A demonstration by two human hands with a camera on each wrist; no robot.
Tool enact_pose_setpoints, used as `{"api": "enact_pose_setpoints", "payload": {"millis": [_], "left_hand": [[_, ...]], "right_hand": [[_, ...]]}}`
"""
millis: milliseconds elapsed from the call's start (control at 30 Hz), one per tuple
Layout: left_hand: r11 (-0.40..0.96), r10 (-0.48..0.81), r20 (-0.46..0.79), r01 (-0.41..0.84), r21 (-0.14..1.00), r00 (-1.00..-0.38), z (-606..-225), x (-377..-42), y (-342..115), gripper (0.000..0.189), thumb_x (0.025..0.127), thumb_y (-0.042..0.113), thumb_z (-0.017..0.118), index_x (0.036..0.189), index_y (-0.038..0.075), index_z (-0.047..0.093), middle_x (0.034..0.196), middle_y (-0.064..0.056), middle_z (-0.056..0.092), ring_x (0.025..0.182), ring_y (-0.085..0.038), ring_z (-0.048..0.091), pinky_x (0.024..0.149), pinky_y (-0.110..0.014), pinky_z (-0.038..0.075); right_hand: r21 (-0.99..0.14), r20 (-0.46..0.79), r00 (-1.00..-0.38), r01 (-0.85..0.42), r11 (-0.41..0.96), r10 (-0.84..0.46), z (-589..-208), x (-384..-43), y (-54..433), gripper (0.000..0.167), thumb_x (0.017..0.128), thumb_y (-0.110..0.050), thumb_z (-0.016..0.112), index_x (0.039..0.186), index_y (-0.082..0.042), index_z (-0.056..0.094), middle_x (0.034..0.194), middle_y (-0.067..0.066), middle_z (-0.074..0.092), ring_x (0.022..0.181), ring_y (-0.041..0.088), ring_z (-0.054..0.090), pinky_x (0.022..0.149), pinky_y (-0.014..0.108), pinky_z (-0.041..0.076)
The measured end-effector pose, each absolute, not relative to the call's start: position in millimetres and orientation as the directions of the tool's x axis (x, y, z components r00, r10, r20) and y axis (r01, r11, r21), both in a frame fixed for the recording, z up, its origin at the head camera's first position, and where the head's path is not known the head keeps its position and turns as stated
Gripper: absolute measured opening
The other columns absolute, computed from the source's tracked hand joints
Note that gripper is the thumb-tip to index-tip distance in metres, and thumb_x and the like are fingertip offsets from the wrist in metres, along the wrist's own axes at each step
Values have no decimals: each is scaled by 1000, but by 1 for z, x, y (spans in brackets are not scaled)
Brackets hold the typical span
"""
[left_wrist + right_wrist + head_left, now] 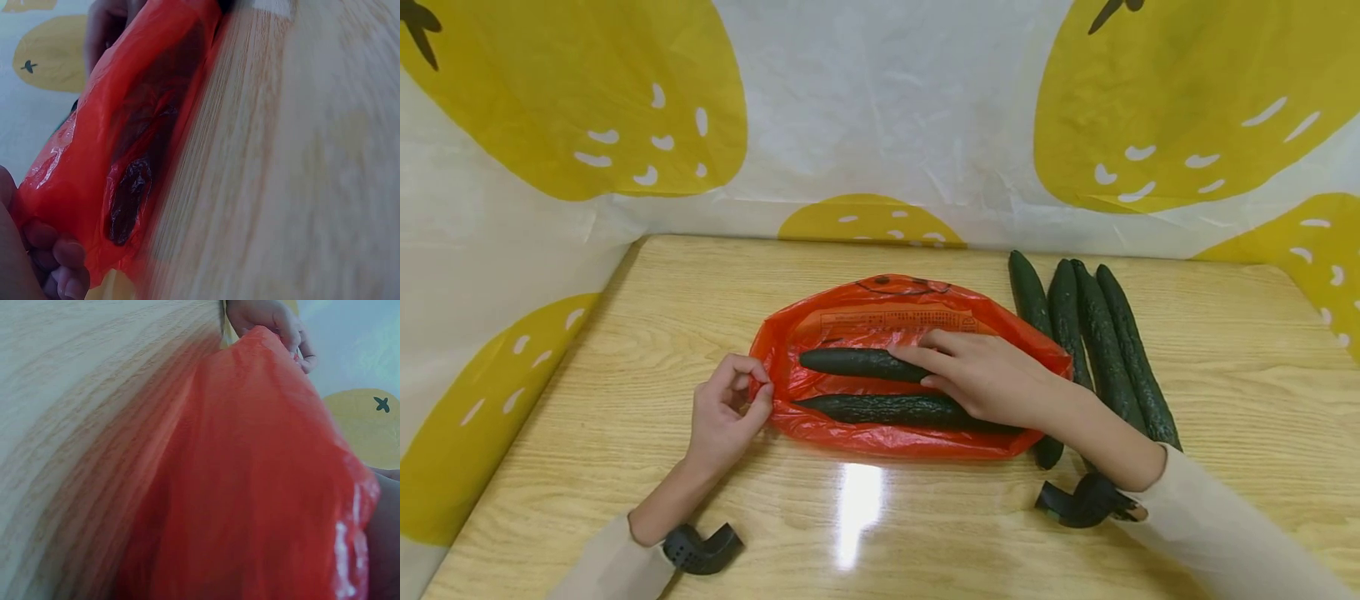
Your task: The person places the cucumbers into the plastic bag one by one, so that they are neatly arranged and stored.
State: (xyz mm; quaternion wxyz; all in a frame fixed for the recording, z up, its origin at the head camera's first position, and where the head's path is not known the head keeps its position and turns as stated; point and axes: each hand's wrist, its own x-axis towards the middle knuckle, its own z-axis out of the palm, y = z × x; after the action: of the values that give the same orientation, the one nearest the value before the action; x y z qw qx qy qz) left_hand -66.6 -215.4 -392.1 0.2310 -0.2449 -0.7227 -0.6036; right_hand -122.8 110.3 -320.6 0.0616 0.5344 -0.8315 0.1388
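Head view: bright and evenly lit, mostly sharply rendered.
Tabletop (587,367): struck by a hard white glare patch (859,512); faint, soft shadows are cast.
Red bag (880,445): flecked with small highlights along its creases; blurred in the right wrist view.
Wrist views: dimmer, greyed and tinted bluish, fine detail softened.
Wood grain (250,125): smeared in the left wrist view; bowed in the right.

On the table (662,308), two cucumbers (880,408) lie in the bag (880,442) — one behind the other — and four more cucumbers (1102,342) lie side by side at its right end.
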Motion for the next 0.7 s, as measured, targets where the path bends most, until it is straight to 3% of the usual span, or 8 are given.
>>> {"api": "enact_pose_setpoints", "payload": {"millis": [700], "left_hand": [[170, 78, 624, 627, 760, -778, -392, -66, -215, 22, 70, -21, 54, 89, -9, 51, 58, -2, 49, 54, -6, 42, 43, -21, 35]], "right_hand": [[-164, 219, -435, -899, 407, -873, -332, -125, 107, 39, 91, -19, 65, 129, -15, 60, 100, 1, 62, 86, 17, 60, 76, 37, 51]]}}
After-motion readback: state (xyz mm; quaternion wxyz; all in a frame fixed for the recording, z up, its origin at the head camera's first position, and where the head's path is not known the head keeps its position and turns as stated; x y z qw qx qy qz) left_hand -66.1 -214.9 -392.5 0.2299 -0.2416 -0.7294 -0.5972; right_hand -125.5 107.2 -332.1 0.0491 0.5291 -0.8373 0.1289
